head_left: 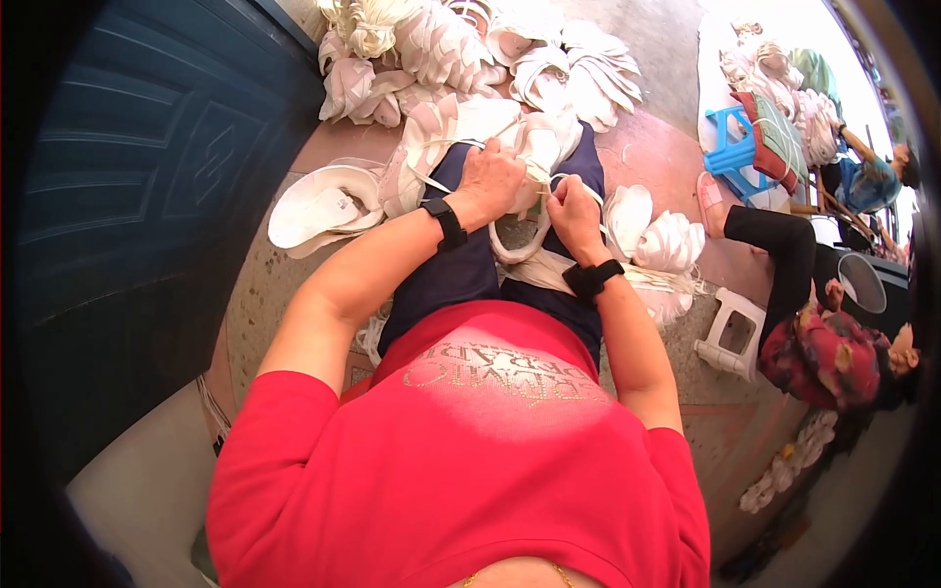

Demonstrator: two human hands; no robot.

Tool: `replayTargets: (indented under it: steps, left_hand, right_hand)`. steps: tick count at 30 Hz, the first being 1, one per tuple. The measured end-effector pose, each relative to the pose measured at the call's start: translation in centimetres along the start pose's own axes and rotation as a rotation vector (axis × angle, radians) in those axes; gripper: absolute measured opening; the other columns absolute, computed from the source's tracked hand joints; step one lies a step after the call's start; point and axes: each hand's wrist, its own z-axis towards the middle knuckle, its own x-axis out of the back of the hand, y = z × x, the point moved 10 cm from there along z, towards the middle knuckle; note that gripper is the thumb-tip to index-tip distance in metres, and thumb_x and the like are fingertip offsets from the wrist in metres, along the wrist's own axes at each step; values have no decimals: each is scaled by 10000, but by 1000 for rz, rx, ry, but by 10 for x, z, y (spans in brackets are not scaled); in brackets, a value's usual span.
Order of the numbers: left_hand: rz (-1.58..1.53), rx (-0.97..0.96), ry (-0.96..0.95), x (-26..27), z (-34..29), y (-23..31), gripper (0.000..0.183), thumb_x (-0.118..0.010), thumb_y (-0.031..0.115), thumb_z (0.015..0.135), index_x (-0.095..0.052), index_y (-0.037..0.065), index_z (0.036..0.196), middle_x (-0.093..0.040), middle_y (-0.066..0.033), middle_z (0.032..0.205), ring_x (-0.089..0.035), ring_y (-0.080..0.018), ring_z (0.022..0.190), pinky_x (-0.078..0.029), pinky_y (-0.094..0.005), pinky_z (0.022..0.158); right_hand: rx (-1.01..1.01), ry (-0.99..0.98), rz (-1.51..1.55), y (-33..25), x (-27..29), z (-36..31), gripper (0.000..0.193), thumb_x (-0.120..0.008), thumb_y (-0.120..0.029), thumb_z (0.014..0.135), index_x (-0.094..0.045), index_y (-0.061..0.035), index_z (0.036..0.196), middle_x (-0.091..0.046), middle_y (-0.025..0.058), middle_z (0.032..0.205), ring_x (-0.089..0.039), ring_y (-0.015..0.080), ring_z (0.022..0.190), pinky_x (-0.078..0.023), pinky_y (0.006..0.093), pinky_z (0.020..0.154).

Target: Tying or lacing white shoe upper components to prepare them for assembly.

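Over my knees my left hand (490, 181) is closed, its fingers curled on a thin white cord (428, 179) whose free end sticks out to the left. Close by on its right, my right hand (576, 220) pinches another part of white cord, which loops round its fingers. Between and behind the hands lies a bundle of white curved fabric pieces (431, 137), overlapping and resting on my dark trousers. Below the hands, a white band (520, 253) hangs in a loop between my thighs. My fingers hide the exact crossing of the cords.
Tied bundles of white pieces (441, 49) are heaped ahead. Loose pieces (319, 208) lie left, more bundles (670, 243) right. A dark blue panelled door (167, 176) stands at left. At right are a white stool (732, 331), a blue stool (730, 147) and two people (823, 353).
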Motion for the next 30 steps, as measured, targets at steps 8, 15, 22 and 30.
replayTargets:
  steps: [8,15,22,30]
  left_hand:
    - [164,-284,-239,-43,25,44,165,-637,228,586,-644,100,690,-620,-59,694,-552,-243,812,-442,-359,626]
    - [-276,-199,34,-6,28,27,92,-537,103,680,-501,20,661,-521,-157,637,-512,-337,719,-433,-403,609]
    - [-819,164,-134,-31,64,-18,134,-643,124,676,-582,11,711,-578,-63,612,-538,-133,561,-431,-253,531]
    - [-966,35,-709,-84,79,38,175,-655,120,642,-628,0,766,-612,-44,673,-544,-97,604,-440,-235,558]
  right_hand:
    - [130,17,-27,-10,0,-1,64,-512,-75,727,-471,-29,746,-529,197,670,-525,382,658,-405,458,582]
    - [238,-163,-389,-26,-22,0,108,-532,-120,696,-588,-52,758,-577,135,657,-570,306,665,-449,409,603]
    - [417,-272,-735,-49,-40,5,152,-604,-295,644,-640,-148,650,-593,44,753,-518,197,762,-371,308,532]
    - [759,-118,-185,-70,-14,-31,227,-557,-105,668,-543,-31,882,-508,117,855,-502,274,810,-412,360,662]
